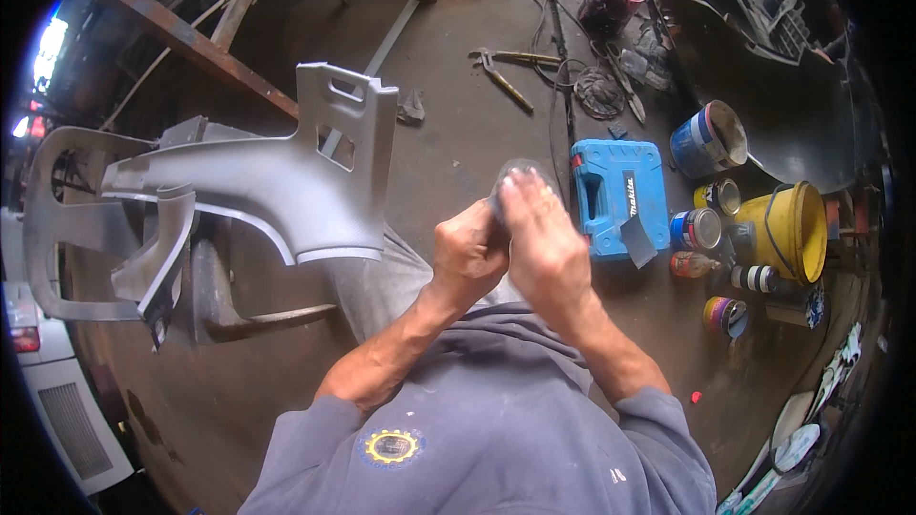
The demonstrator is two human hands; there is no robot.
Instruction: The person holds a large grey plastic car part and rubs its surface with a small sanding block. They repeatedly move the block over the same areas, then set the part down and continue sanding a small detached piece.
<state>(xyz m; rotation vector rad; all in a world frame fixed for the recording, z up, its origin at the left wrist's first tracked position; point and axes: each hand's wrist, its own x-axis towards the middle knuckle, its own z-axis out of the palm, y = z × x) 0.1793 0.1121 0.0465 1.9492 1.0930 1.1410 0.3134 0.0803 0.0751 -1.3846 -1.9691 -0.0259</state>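
Observation:
In front of my body, my two hands meet. My left hand (468, 250) is closed, its fingers curled round a dark grey rounded piece (498, 198) that looks like a thin pad or sheet; its exact kind is hidden. Over that piece lies my right hand (549, 246), fingers pressed together and pointing away from me. To the left of my hands a grey vehicle trim panel (267, 181), with a slot and a square opening at its upright end, rests on a dark seat-like frame (48, 219). A smaller curved grey trim piece (162, 248) leans there too.
A blue tool case (620, 186) stands at the right, a dark sheet (637, 241) on its near edge. Beyond it are a yellow bucket (790, 229), a blue paint can (704, 138) and several smaller cans. Pliers (504, 81), cables and a red-lined bucket (611, 2) lie farther away.

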